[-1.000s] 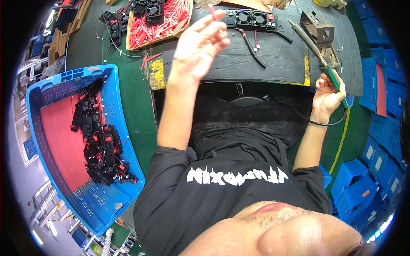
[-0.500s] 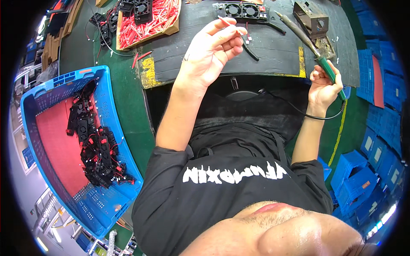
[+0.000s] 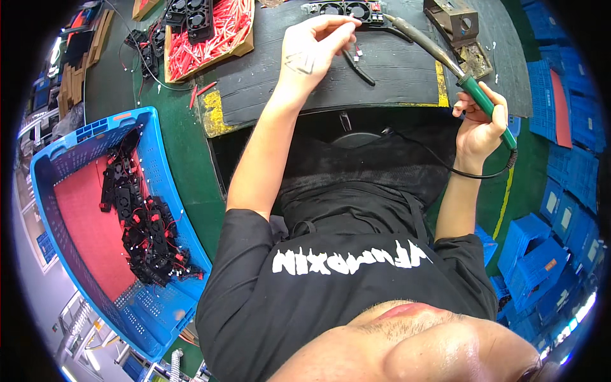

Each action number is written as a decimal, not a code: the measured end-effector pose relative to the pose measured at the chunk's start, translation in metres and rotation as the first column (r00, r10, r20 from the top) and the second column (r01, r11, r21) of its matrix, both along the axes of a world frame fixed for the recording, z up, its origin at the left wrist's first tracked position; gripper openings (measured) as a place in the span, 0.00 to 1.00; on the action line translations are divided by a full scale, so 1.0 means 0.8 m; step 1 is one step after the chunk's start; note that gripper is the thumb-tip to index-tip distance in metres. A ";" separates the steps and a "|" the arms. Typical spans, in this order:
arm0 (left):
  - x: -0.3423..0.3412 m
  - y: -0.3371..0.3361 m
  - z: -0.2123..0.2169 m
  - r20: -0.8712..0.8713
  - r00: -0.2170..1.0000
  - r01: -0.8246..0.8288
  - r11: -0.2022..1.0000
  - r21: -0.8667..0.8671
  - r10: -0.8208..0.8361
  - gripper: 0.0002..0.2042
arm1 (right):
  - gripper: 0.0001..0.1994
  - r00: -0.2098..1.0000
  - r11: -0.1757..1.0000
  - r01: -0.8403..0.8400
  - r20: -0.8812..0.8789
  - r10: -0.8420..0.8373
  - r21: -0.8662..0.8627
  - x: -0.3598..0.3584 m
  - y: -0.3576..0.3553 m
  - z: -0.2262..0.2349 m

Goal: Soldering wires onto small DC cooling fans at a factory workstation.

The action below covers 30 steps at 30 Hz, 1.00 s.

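Note:
My left hand (image 3: 310, 56) reaches over the workbench with thumb and forefinger pinched beside a black twin-fan unit (image 3: 358, 11). A short red wire is in that pinch, mostly hidden by the fingers. In my right hand (image 3: 478, 132) is a soldering iron (image 3: 478, 94), held by its green handle. Its long metal barrel slants up and left, and its tip is close to the right end of the fan unit, where small terminals show. Whether the tip touches them I cannot tell. A black cable (image 3: 360, 69) lies below the unit.
A carton of red wires (image 3: 249, 43) with black fans (image 3: 198, 22) on it stands at the back left. A rusty metal stand (image 3: 453, 24) is at the back right. Left of me, a blue crate (image 3: 164, 181) holds several fan units. Blue crates (image 3: 531, 254) stack on the right.
My left hand has turned over and brought the red wire up to the fan unit. The soldering iron's tip has moved left and nearer to the unit's right end.

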<state>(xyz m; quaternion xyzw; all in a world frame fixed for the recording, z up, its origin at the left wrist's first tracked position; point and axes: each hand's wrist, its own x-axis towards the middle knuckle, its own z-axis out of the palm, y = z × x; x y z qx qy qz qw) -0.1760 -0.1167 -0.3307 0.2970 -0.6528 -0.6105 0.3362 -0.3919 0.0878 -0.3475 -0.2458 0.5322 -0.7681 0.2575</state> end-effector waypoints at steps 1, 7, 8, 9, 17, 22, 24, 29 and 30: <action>-0.003 -0.005 -0.002 0.000 1.000 0.002 1.000 0.000 -0.002 0.13 | 0.23 1.000 1.000 0.014 -0.007 -0.014 0.013 -0.001 0.000 0.000; -0.013 -0.011 0.008 -0.090 0.996 0.022 0.994 0.106 -0.012 0.08 | 0.23 0.991 0.999 0.021 -0.132 -0.016 0.036 0.008 -0.004 0.007; -0.016 -0.012 0.006 -0.047 0.998 -0.046 0.999 0.014 0.047 0.09 | 0.22 0.988 1.000 0.011 -0.157 -0.008 0.015 0.011 -0.005 0.007; -0.020 -0.012 0.006 -0.050 0.998 -0.046 0.999 0.014 0.046 0.09 | 0.22 0.987 1.000 0.011 -0.159 -0.009 0.016 0.013 -0.005 0.009; -0.041 -0.007 0.008 -0.092 0.958 -0.288 0.913 -0.288 0.273 0.05 | 0.18 0.979 0.999 -0.035 -0.202 0.035 0.002 0.021 -0.011 0.014; -0.044 -0.007 0.004 -0.212 0.940 -0.336 0.840 -0.425 0.268 0.05 | 0.18 0.978 1.000 -0.027 -0.208 0.027 0.000 0.021 -0.013 0.013; -0.045 -0.007 0.004 -0.242 0.942 -0.314 0.866 -0.390 0.233 0.06 | 0.18 0.977 1.000 -0.027 -0.210 0.027 0.002 0.021 -0.014 0.013; -0.049 -0.001 0.007 -0.206 0.937 -0.347 0.821 -0.454 0.282 0.06 | 0.18 0.973 0.999 -0.043 -0.226 0.048 0.025 0.021 -0.015 0.016; -0.051 -0.001 0.007 -0.189 0.936 -0.353 0.816 -0.458 0.299 0.07 | 0.18 0.973 0.999 -0.043 -0.227 0.048 0.026 0.022 -0.014 0.017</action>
